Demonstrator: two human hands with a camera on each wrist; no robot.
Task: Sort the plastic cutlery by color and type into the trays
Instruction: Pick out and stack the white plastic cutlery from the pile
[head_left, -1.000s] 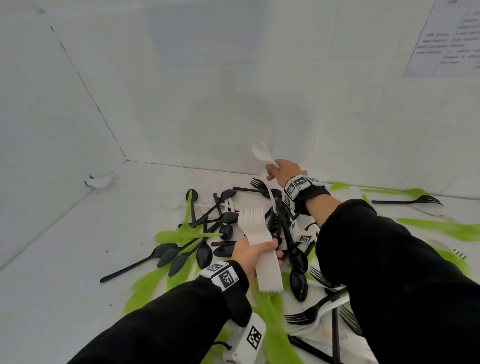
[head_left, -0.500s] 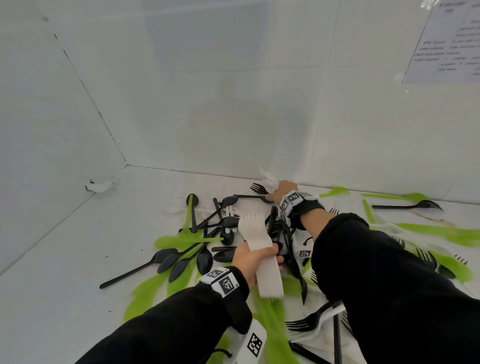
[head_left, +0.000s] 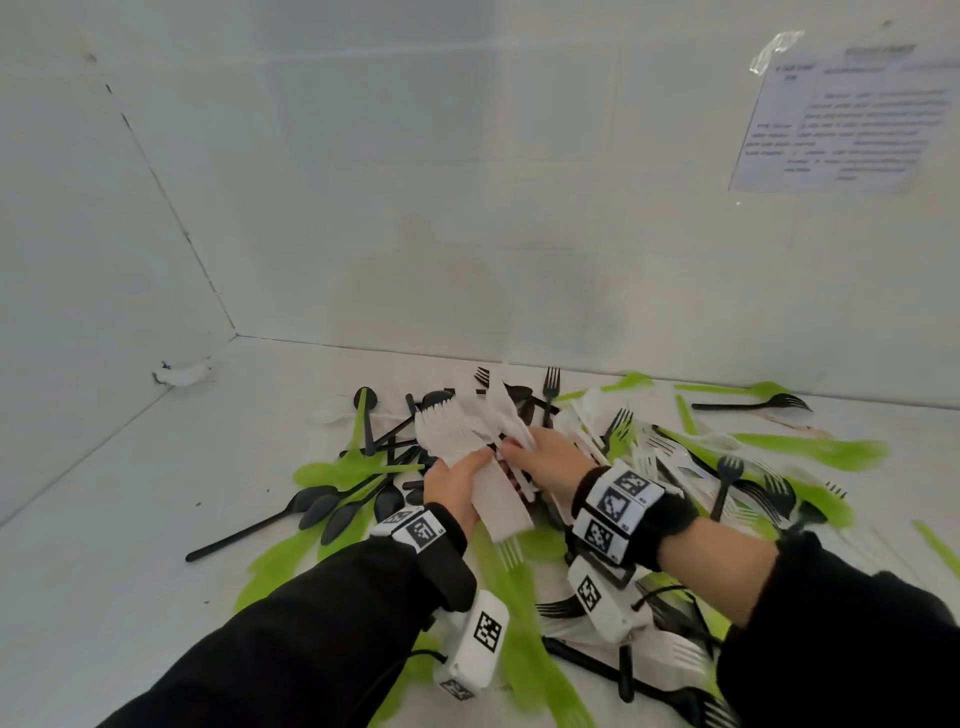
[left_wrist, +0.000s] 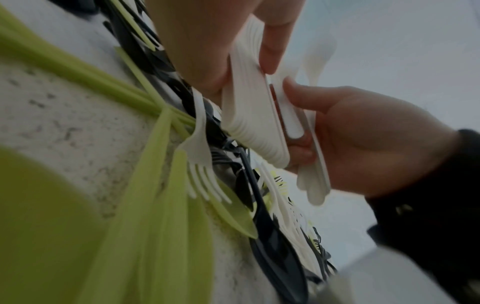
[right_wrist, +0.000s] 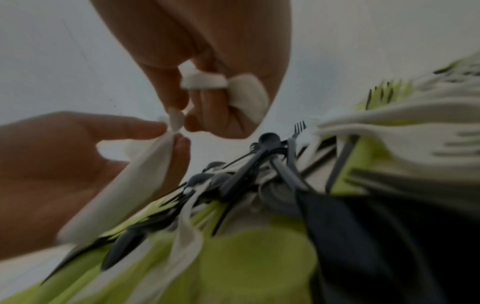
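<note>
A thick white stack (head_left: 470, 457) of nested forks, tines up, is clamped in the left hand (head_left: 453, 486) above the pile (head_left: 644, 467). The right hand (head_left: 545, 457) pinches a few white pieces (left_wrist: 310, 127) flat against its side. Below lies a jumble of black, green and white cutlery on a white speckled table (head_left: 104, 571), boxed by white walls (head_left: 415, 182) with a taped paper sheet (head_left: 841, 114).

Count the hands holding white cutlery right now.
2. The left hand grips the stack of white forks above the pile; the right hand holds a few white pieces beside that stack, type unclear.
</note>
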